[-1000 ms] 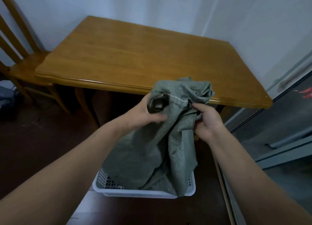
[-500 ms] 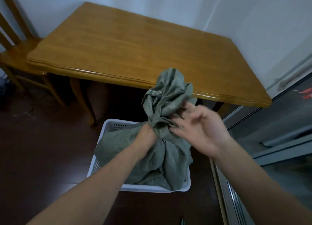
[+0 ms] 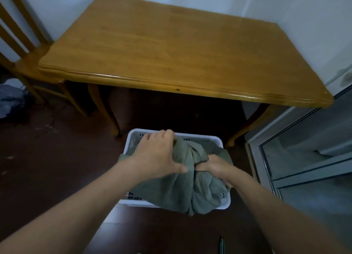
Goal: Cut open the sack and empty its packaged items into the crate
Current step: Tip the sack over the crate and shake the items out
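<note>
A grey-green woven sack lies crumpled in a white perforated plastic crate on the dark floor in front of the table. It fills the crate and spills over the near rim. My left hand presses on the bunched top of the sack, fingers curled over the cloth. My right hand grips a fold of the sack on its right side. The cloth hides whatever is inside the crate.
A wooden table stands beyond the crate, with a wooden chair at its left. A glass-fronted metal frame runs along the right. A thin dark tool lies on the floor near the bottom edge.
The sack has come down from chest height into the crate. Both hands followed it down, and my right hand, open half a second ago, now grips the cloth.
</note>
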Tool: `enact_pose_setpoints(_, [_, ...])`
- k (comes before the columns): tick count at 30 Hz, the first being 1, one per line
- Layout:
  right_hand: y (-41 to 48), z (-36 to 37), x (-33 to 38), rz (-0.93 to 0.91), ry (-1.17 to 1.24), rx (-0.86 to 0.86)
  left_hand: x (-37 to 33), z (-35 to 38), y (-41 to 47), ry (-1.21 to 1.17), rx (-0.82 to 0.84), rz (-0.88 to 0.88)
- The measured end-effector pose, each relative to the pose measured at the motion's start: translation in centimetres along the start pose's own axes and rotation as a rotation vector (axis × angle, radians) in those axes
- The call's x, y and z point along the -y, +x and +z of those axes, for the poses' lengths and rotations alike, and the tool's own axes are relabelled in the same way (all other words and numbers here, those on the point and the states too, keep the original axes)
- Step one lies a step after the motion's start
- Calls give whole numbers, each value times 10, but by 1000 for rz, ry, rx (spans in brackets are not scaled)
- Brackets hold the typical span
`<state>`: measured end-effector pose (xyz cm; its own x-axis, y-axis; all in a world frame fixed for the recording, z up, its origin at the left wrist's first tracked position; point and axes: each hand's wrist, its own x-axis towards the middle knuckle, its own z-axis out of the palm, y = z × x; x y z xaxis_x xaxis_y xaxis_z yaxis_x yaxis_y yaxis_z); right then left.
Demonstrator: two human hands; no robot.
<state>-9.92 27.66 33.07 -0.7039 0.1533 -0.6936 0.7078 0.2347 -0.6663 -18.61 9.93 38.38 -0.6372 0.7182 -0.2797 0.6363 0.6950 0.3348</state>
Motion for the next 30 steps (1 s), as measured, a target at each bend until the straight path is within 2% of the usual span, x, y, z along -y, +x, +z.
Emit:
enact_pose_setpoints(1, [5, -1, -3, 82, 34, 47, 5, 15, 0, 189, -4, 70])
enact_pose_setpoints(3, [13, -3, -5, 212, 38, 135, 13, 47, 3, 349, 101, 164])
enact_pose_setpoints(6, [25, -1, -12, 308, -25, 201, 19, 79, 17, 304, 119, 213])
enact_pose_setpoints(8, [27, -2, -23, 204, -181, 137, 27, 86, 21, 123, 151, 125])
enact_pose_setpoints(11, [12, -8, -45, 8, -527, -97, 44, 87, 22, -343, 258, -115])
enact_pose_setpoints(13, [6, -3, -66, 32, -680, -163, 51, 93, 20, -679, 316, -240])
enact_pose_setpoints(15, [10, 10, -87, 129, -463, -120, 54, 110, 21, -840, 292, -390])
enact_pose_setpoints(17, [15, 26, -95, 184, -34, -95, 57, 131, 24, -720, 166, -573])
enact_pose_setpoints(19, [21, 36, -88, 265, 312, -147, 60, 143, 22, -550, 127, -701])
enact_pose_setpoints(20, [24, 39, -83, 312, 438, -187, 61, 147, 22, -649, 126, -759])
enact_pose_setpoints(22, [28, 40, -75, 354, 730, -229, 54, 147, 22, -1105, 60, -841])
enact_pose_setpoints(25, [26, 33, -50, 312, 1152, -186, 27, 124, 30, -1609, 28, -814])
enact_pose_setpoints(27, [19, 20, -24, 236, 1304, -129, 11, 98, 41, -1815, 32, -730])
enact_pose_setpoints(30, [13, -2, 13, 115, 1366, -67, -6, 56, 54, -1954, 26, -634])
